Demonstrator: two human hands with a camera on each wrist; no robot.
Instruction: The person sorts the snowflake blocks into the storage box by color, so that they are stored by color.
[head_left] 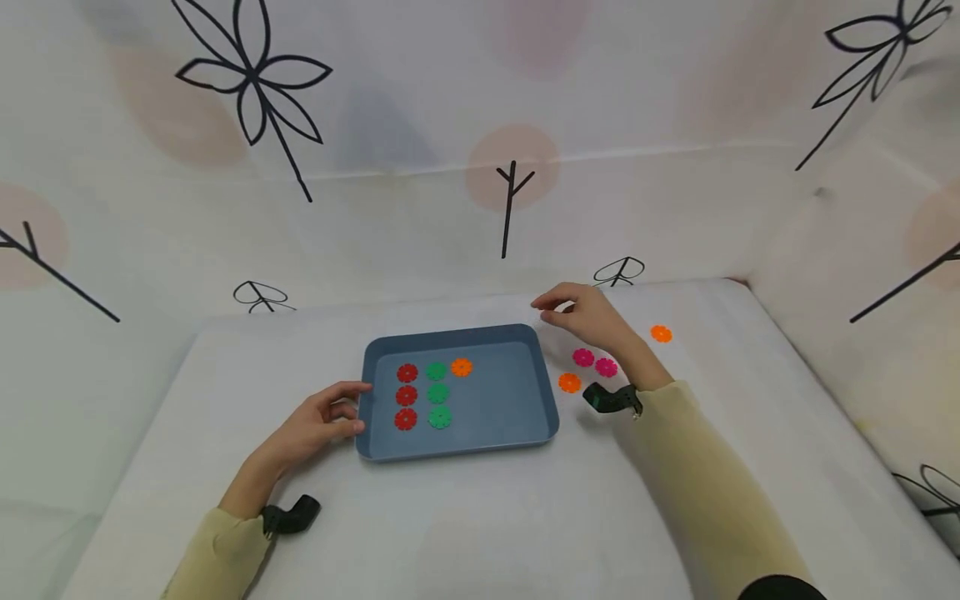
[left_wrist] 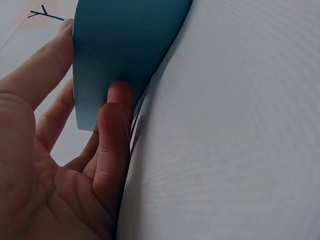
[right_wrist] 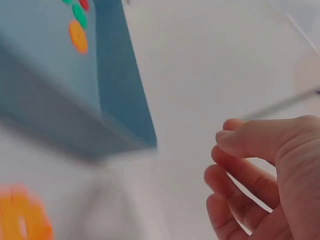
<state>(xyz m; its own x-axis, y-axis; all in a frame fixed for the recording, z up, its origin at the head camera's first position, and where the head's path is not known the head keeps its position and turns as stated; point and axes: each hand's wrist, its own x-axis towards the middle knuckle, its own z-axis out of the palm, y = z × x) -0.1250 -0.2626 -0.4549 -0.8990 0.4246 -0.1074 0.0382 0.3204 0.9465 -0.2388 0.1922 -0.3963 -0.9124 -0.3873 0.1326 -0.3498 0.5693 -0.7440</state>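
A blue-grey tray (head_left: 495,408) lies on the table, holding a column of red flower-shaped discs (head_left: 407,395), a column of green ones (head_left: 438,392) and a single orange disc (head_left: 461,367). At the tray's left end, my left hand (head_left: 322,418) grips the rim; the left wrist view shows curled fingertips (left_wrist: 113,117) against the outer wall. My right hand (head_left: 585,315) hovers beyond the tray's upper right corner. Its thumb and index tips come close together in the right wrist view, with nothing visible between them, and the other fingers curl loosely.
Right of the tray lie two pink discs (head_left: 583,357) and an orange disc (head_left: 570,382). Another orange disc (head_left: 661,333) sits farther right. A white cloth covers the table (head_left: 465,525), and a patterned fabric wall (head_left: 420,225) rises behind it.
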